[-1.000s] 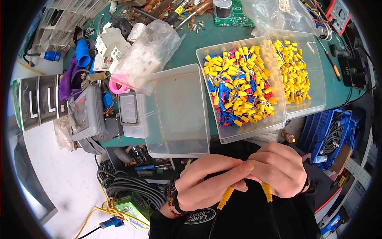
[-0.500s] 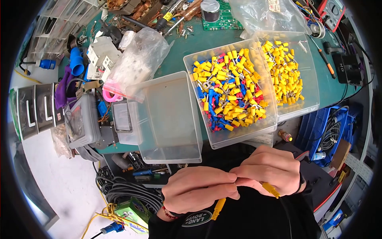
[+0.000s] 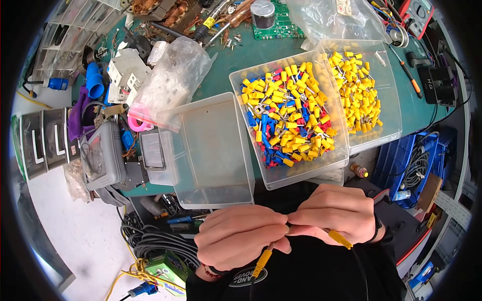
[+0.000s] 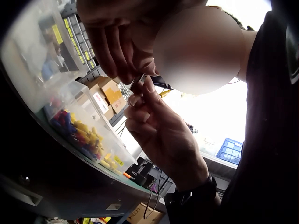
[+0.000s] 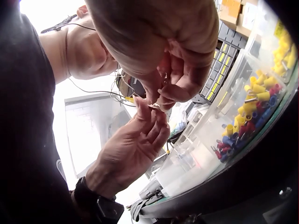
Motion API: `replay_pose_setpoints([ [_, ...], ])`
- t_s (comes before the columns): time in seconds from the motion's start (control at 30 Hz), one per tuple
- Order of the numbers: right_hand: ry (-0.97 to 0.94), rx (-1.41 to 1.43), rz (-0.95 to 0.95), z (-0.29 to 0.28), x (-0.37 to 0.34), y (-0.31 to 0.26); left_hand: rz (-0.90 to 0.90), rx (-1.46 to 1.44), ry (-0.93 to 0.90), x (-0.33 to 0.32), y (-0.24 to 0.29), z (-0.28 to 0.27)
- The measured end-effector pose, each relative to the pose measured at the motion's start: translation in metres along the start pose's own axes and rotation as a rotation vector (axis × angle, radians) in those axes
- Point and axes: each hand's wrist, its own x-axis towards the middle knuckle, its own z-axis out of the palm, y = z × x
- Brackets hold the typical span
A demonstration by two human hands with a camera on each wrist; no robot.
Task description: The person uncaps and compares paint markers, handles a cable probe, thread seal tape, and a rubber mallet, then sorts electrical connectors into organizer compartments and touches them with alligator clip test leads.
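Low in front of a black shirt, both hands meet at their fingertips in the head view. The left hand [image 3: 242, 237] has curled fingers, and a yellow-sleeved lead [image 3: 262, 263] with a metallic end comes out beneath them. From under the curled fingers of the right hand [image 3: 335, 213] comes a second yellow-sleeved lead [image 3: 340, 239]. Thin dark cables run down from both sleeves. A small shiny metal piece [image 4: 142, 80] is pinched at the touching fingertips in the left wrist view; metal [image 5: 154, 107] also shows there in the right wrist view. The fingers hide most of the leads' ends.
Behind the hands, an empty clear container [image 3: 213, 150] stands beside a box [image 3: 306, 173] of yellow, blue and red terminals. Another box [image 3: 391, 110] holds yellow terminals. Plastic bags, a circuit board [image 3: 281, 25], tools and a grey case [image 3: 103, 155] lie on the green bench.
Both hands have shifted left and slightly down in the head view, their fingertips still together. The sleeve under the left hand has moved left too. The bench items also appear further left.
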Motion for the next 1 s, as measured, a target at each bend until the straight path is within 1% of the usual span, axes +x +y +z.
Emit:
replay_pose_setpoints([
  [0.17,0.023,0.01,-0.013,-0.002,-0.001,0.0,-0.034,0.071,0.07,-0.015,0.0,-0.013],
  [0.23,0.03,0.015,0.002,-0.001,-0.002,0.002,-0.046,0.124,0.151,-0.026,-0.004,-0.017],
  [0.27,0.033,0.015,0.004,-0.001,-0.003,0.002,-0.03,0.183,0.169,-0.031,-0.005,-0.017],
  [0.3,0.029,0.025,0.015,0.0,-0.004,0.003,-0.031,0.184,0.167,-0.035,-0.008,-0.016],
  [0.37,0.024,0.041,0.026,0.003,-0.006,0.005,0.02,0.218,0.283,-0.041,-0.016,-0.014],
  [0.5,0.016,0.077,0.027,0.009,-0.008,0.007,0.048,0.266,0.333,-0.04,-0.03,-0.009],
  [0.57,0.016,0.081,0.029,0.01,-0.009,0.009,0.11,0.312,0.351,-0.03,-0.036,-0.004],
  [0.7,0.029,0.071,0.021,0.009,-0.011,0.01,0.064,0.266,0.285,-0.012,-0.029,0.007],
  [0.73,0.032,0.072,0.014,0.009,-0.012,0.011,0.086,0.247,0.366,-0.01,-0.03,0.01],
  [0.77,0.041,0.073,0.015,0.008,-0.012,0.011,0.089,0.246,0.356,-0.009,-0.029,0.009],
  [0.83,0.051,0.108,0.014,0.007,-0.013,0.013,0.192,0.173,0.432,-0.007,-0.023,-0.002],
  [0.87,0.061,0.112,0.017,0.006,-0.015,0.013,0.232,0.117,0.407,-0.003,-0.021,-0.008],
  [0.9,0.059,0.117,0.019,0.005,-0.016,0.014,0.231,0.121,0.398,0.004,-0.018,-0.018],
  [0.97,0.055,0.136,0.016,0.002,-0.018,0.016,0.191,0.317,0.021,0.021,-0.008,-0.034],
  [1.0,0.04,0.128,0.013,0.0,-0.018,0.017,0.135,0.312,-0.025,0.033,-0.005,-0.033],
])
